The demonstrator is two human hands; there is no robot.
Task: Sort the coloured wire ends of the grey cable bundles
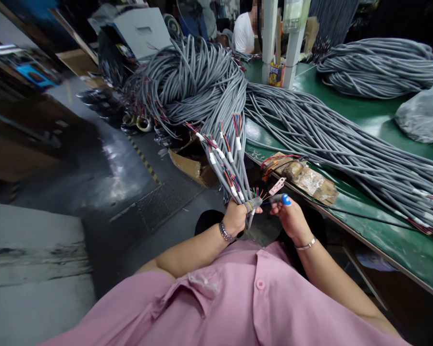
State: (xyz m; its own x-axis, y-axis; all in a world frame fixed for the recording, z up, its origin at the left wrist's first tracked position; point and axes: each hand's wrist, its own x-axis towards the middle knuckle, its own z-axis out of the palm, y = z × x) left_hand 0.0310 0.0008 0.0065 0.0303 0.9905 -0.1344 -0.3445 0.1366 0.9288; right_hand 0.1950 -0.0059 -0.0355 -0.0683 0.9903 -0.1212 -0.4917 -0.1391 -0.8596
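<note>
My left hand (238, 216) is closed around a bundle of grey cables (231, 168), its thumb wrapped in grey tape. White sleeves band the cable ends, where thin coloured wires fan out. Close by on the right, my right hand (291, 218) is pinched at the tips of the coloured wires (260, 193) from one cable; a blue wire seems to run to its fingers. One finger there wears a blue cover and a dark wrap. Just above it, a pink clip-like piece (277, 186) sits at the table edge.
A large coil of grey cables (187, 77) lies beyond my hands. More cables (328, 129) stretch over the green table (375, 120), with a taped wooden block (310, 182) at its edge. A cardboard box (189, 166) stands below. Another person (243, 33) sits at the back.
</note>
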